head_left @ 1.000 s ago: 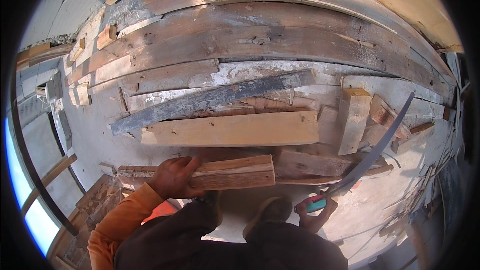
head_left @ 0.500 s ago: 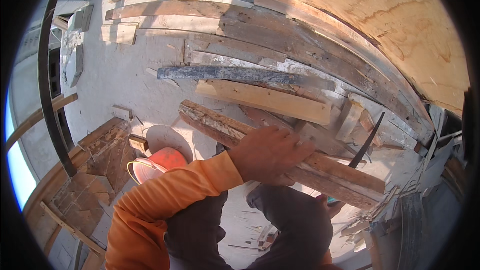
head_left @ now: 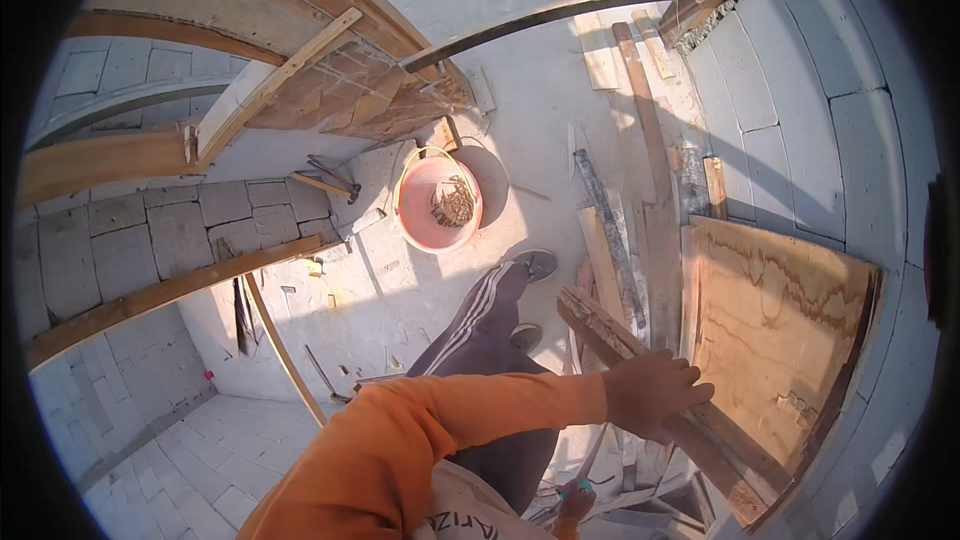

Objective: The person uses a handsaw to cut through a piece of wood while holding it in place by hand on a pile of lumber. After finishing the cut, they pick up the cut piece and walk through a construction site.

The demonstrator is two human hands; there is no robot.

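My left hand, in an orange sleeve, is closed over the top of a rough wooden beam. The beam slants from beside my feet down to the lower right. Low in the picture, partly hidden by my body, my right hand is closed on a teal-handled tool. Its long narrow blade points up beside the beam. Ahead, on the floor, stands a pink bucket with a yellow handle. A heap of small brown pieces that look like nails lies in it.
Long planks and a dark strip lie right of my feet. A plywood panel leans by the block wall. A hammer lies left of the bucket. Wooden braces and a curved bar cross the space.
My view has swung left, so the bucket now shows near the middle and the planks at the right. My left hand stays on the beam, and my right hand still holds the teal-handled tool.
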